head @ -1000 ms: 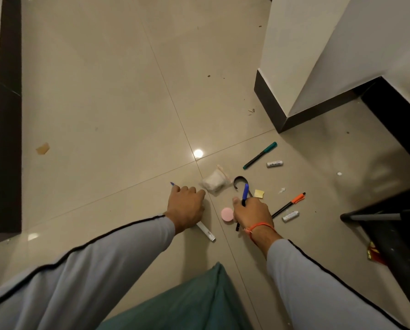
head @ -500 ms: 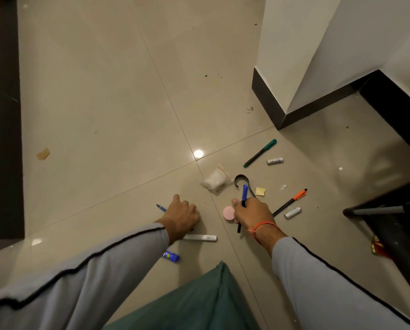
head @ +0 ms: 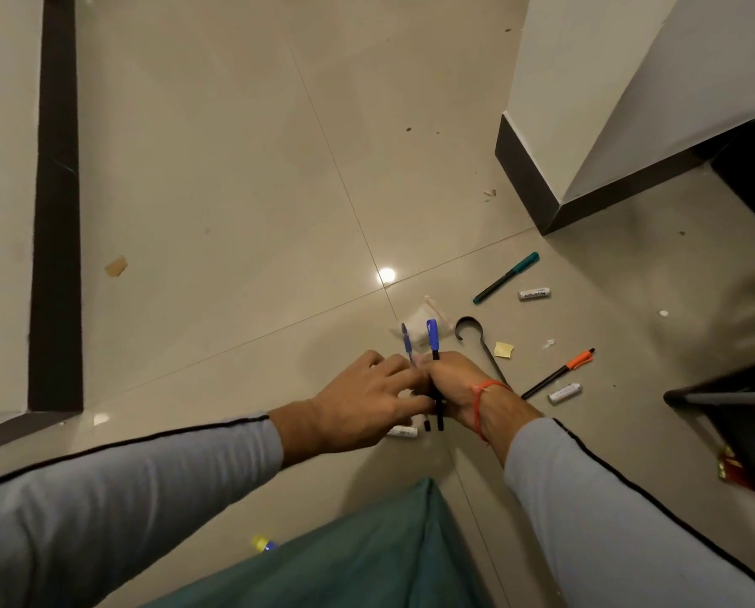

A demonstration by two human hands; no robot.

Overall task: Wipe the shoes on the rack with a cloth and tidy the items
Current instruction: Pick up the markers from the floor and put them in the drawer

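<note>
Pens (head: 432, 344) gripped upright in right hand (head: 459, 388), left hand (head: 366, 397) pinching them, bare floor (head: 235, 212) leftward

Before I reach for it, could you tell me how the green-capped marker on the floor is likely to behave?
The green-capped marker looks slim, rigid and probably light. Its round barrel lies flat on glossy floor tile, so a nudge could roll or slide it.

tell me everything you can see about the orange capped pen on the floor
The orange-capped pen is a slim black barrel, plastic by its look, with a bright orange cap bearing a clip. It lies flat on the tile, slanting, cap end up-right. Neither hand touches it. A small white tube lies just beside it, apparently not touching.
</note>
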